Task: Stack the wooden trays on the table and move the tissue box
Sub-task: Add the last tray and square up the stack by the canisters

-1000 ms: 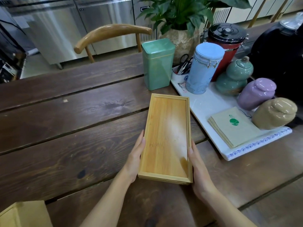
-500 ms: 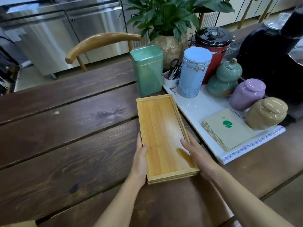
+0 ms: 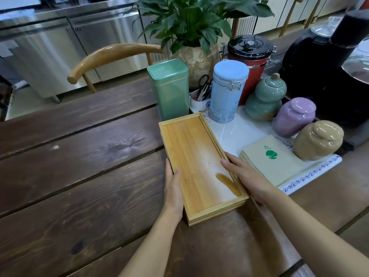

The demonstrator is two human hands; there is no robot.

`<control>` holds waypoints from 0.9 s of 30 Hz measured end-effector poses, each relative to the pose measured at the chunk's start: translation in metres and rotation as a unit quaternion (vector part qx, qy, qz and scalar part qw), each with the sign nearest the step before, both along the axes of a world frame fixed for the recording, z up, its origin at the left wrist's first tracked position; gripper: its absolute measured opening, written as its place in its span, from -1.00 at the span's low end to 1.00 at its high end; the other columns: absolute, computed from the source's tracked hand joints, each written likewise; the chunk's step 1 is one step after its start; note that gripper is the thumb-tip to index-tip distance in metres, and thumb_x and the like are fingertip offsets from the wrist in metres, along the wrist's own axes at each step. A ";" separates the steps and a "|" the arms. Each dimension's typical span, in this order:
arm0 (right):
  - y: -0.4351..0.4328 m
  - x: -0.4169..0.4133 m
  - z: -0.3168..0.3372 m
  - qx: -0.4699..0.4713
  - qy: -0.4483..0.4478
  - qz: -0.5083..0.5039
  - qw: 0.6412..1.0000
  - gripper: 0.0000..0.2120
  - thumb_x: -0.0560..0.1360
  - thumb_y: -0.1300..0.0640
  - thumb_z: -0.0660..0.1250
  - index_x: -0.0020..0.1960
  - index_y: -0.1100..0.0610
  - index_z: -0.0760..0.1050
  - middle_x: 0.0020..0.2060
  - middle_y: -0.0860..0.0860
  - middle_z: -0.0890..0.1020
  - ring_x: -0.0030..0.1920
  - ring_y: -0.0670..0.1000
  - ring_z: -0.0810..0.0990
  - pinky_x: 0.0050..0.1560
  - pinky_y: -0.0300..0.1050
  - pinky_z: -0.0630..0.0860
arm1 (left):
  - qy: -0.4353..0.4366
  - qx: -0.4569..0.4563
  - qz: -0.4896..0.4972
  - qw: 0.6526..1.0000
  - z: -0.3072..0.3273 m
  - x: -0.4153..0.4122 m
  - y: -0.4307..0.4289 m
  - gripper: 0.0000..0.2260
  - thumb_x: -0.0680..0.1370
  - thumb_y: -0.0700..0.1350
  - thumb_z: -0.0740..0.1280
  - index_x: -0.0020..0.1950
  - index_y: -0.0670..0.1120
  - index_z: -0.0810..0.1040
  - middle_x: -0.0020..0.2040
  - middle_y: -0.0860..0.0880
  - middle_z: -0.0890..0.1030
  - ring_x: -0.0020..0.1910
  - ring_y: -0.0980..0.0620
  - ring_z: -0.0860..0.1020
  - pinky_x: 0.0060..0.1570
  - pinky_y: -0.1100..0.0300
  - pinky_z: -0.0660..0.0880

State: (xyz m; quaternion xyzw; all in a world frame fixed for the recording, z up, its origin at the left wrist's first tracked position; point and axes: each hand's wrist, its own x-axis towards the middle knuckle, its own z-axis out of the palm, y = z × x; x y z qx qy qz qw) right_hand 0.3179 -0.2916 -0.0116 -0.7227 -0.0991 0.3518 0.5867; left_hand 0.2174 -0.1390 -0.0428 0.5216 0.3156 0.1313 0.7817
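**Seating and Squaring the Tray Stack**

The wooden trays (image 3: 199,164) lie as a stack on the dark plank table (image 3: 79,176), the far end just in front of the green tin (image 3: 169,88) and the right long edge running close beside the white ceramic tray (image 3: 311,172) that holds the jars and the napkin pile (image 3: 273,156). Layered edges show at the near corner, which suggests at least two trays nested one on the other. The tissue box is not in view.

The left hand (image 3: 173,188) lies flat along the left long side, thumb hooked over the rim. The right hand (image 3: 245,174) presses the right long side, fingers (image 3: 229,162) over the rim. Both hands are closed on the stack from opposite sides — a light clamp, not a lift, as far as can be judged.

Procedure for the step in hand:

1. Keep the palms parallel to the long sides and squeeze evenly, so that the upper tray settles square on the lower.
2. Check the near corner; the layered edges should run flush.
3. Keep the stack angled clear of the white ceramic tray — a push to the right risks nudging the napkin pile.
4. Release both hands together, to avoid skewing the top tray.
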 end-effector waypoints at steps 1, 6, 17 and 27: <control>-0.001 0.001 0.000 -0.008 -0.014 -0.003 1.000 -0.82 0.53 0.03 0.21 0.03 -0.26 0.38 -0.10 -0.42 0.48 -0.21 -0.54 0.48 -0.28 -0.66 0.36 | 0.001 -0.001 0.001 1.000 0.000 0.002 -0.002 -0.53 0.65 -0.10 0.09 0.55 0.14 0.12 0.50 0.01 0.32 0.44 -0.03 0.33 0.43 -0.16 0.26; -0.007 0.011 0.001 -0.063 -0.071 -0.006 0.995 -0.83 0.52 0.05 0.26 0.03 -0.20 0.51 -0.14 -0.31 0.65 -0.08 -0.31 0.59 -0.12 -0.39 0.40 | 0.018 0.031 0.015 0.999 -0.009 0.012 -0.015 -0.48 0.63 -0.07 0.12 0.56 0.17 0.04 0.56 -0.02 0.21 0.49 -0.05 0.26 0.44 -0.15 0.23; -0.013 0.026 0.002 -0.115 -0.146 -0.021 0.982 -0.82 0.53 0.20 0.24 0.04 -0.01 0.54 -0.09 -0.04 0.63 -0.11 -0.08 0.55 -0.08 -0.24 0.43 | 0.026 0.034 0.024 0.999 -0.018 0.020 -0.020 -0.46 0.61 -0.02 0.13 0.55 0.21 0.01 0.59 0.03 0.12 0.53 -0.03 0.18 0.46 -0.15 0.19; -0.016 0.005 -0.005 -0.079 -0.151 -0.028 0.985 -0.66 0.57 0.25 0.15 0.31 0.07 0.44 0.16 -0.01 0.58 0.14 -0.05 0.50 0.20 -0.17 0.34 | 0.010 0.010 0.030 0.999 -0.014 0.016 -0.020 -0.47 0.64 -0.06 0.12 0.55 0.20 -0.01 0.58 0.02 0.15 0.51 -0.03 0.21 0.45 -0.14 0.21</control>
